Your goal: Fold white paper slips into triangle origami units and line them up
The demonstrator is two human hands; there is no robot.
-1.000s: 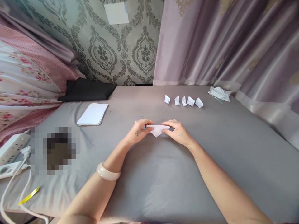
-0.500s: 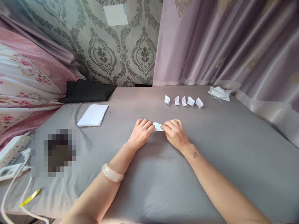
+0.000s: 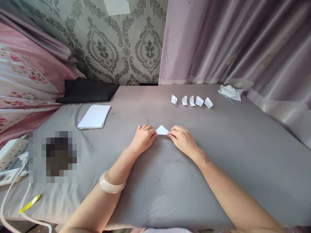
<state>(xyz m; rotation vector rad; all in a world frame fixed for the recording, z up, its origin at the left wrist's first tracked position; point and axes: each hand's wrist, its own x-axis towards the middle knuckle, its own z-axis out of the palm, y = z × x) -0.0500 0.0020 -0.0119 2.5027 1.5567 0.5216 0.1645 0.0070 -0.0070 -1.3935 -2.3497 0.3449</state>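
Observation:
A small folded piece of white paper [image 3: 161,130] lies between my hands, its visible part a triangle with the point away from me. My left hand [image 3: 145,137] pinches its left end, fingers closed. At the right end, my right hand [image 3: 182,138] grips the paper the same way. Both hands rest low over the grey sheet [image 3: 155,191]. Beyond them stand several small folded white paper shapes [image 3: 199,101] in a loose row.
On the left lies a stack of white paper [image 3: 94,117], with a black cloth [image 3: 89,91] behind it. White power strips [image 3: 12,153] with cables and a yellow strip [image 3: 30,203] are at the near left. Crumpled white paper [image 3: 230,93] lies far right, by the curtain [image 3: 209,42].
The paper between my hands now shows as a triangle instead of a slanted flat piece. My hands have levelled with each other at its ends. The view has tipped down slightly.

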